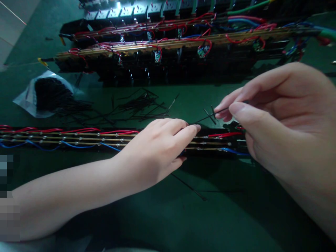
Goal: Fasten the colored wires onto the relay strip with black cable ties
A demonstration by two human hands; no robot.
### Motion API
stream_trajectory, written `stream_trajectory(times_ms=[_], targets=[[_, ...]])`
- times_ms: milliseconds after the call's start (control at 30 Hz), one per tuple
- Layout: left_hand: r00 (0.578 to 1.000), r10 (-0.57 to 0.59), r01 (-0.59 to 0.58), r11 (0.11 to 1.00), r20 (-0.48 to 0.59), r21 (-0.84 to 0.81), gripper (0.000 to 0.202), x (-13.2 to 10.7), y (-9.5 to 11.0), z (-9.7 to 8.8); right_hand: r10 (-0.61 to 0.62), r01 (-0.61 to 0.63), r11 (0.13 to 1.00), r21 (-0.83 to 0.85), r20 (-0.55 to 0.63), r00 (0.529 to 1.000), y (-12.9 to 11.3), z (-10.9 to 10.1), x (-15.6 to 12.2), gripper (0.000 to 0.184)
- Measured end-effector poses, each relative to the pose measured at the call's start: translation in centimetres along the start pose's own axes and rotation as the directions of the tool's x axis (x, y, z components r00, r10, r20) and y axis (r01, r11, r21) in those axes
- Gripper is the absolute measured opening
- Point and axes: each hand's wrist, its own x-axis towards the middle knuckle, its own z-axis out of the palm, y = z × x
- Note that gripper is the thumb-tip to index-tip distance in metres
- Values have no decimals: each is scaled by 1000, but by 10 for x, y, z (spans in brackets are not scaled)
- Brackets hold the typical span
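A long black power strip (pixel 210 143) with brass bars, red wires and blue wires runs across the green table. My left hand (pixel 160 150) is wrapped over it right of the middle, its fingers curled round the far and near sides. What lies under that palm is hidden. My right hand (pixel 283 115) pinches a thin black cable tie (pixel 206 117) between thumb and fingers, above the strip's far edge. The tie's other end reaches the fingertips of my left hand. Another cable tie (pixel 190 187) pokes out below my left hand, toward the near side.
Loose black cable ties (pixel 141 103) lie scattered behind the strip. A clear plastic bag (pixel 33 96) spills more of them at the left. Farther back, wired strips (pixel 168 45) with brass bars stand side by side, and a row of sockets (pixel 140 9) sits behind them.
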Motion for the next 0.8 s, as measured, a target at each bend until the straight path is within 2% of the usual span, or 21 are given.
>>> stream_trajectory(times_ms=[233, 400, 600, 800], targets=[[997, -70, 71, 997, 40, -6, 46, 3, 2, -4, -3, 3, 1000, -31, 17, 1000, 0, -1, 0, 17], [996, -80, 80, 997, 43, -4, 39, 4, 3, -4, 5, -5, 1000, -24, 23, 1000, -1, -1, 0, 16], [995, -87, 88, 996, 48, -6, 45, 3, 1, -4, 1, 0, 1000, -19, 26, 1000, 0, -1, 0, 16], [993, -114, 114, 994, 33, 4, 62, 2, 0, -3, -17, 18, 999, -36, 18, 1000, 2, -1, 0, 16]])
